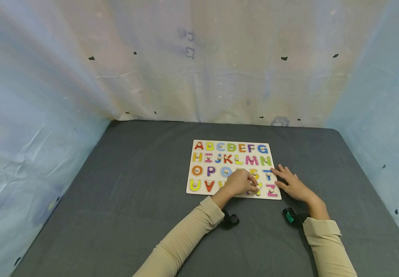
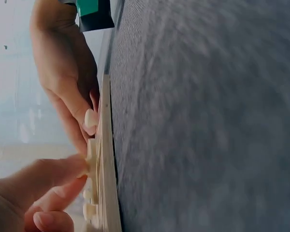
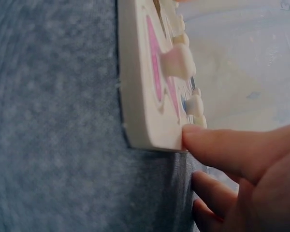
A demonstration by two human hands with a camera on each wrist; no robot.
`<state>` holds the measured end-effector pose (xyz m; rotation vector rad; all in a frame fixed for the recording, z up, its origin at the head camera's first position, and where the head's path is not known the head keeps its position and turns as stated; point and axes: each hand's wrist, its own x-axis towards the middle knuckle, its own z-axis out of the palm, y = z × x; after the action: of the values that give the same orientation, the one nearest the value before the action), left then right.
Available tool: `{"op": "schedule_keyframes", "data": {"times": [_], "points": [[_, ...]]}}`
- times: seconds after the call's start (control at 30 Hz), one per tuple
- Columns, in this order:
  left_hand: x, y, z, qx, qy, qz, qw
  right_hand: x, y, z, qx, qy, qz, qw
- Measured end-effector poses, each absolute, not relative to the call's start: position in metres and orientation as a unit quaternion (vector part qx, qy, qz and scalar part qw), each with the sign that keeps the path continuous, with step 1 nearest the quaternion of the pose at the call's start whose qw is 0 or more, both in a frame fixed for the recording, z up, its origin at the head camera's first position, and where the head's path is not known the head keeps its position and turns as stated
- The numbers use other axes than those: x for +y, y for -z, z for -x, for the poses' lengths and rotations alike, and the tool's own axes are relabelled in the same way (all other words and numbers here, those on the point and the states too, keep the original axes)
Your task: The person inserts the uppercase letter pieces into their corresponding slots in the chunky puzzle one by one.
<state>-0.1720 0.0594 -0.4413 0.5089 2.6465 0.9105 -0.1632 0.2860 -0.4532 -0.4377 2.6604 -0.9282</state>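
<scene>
A wooden alphabet puzzle board (image 1: 189, 181) lies flat, its colourful letter pieces fitted with small pale knobs. My left hand (image 1: 239, 182) reaches over the lower rows and pinches the yellow letter Y piece (image 1: 259, 189) by its knob. In the left wrist view that piece (image 2: 91, 151) stands slightly proud of the board's surface. At the board's right side, my right hand (image 1: 294, 186) is spread with fingers extended; its thumb (image 3: 203, 140) rests on the edge near the pink Z (image 1: 271, 190). Some letters of the lower rows are hidden behind my left hand.
The board sits on a table with a dark grey cloth (image 1: 133, 184). Pale, marked sheets (image 1: 220, 77) hang behind the table and on both sides. Dark straps with camera mounts are on both wrists, one with a green patch (image 1: 289, 217).
</scene>
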Motion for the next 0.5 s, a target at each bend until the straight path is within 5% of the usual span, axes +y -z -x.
{"op": "schedule_keyframes", "data": {"times": [0.5], "points": [[0.0529,0.4426,0.1719,0.921,-0.314,-0.187,0.137,0.2839,0.4554,0.1646,0.931,0.302,0.150,0.138]]}}
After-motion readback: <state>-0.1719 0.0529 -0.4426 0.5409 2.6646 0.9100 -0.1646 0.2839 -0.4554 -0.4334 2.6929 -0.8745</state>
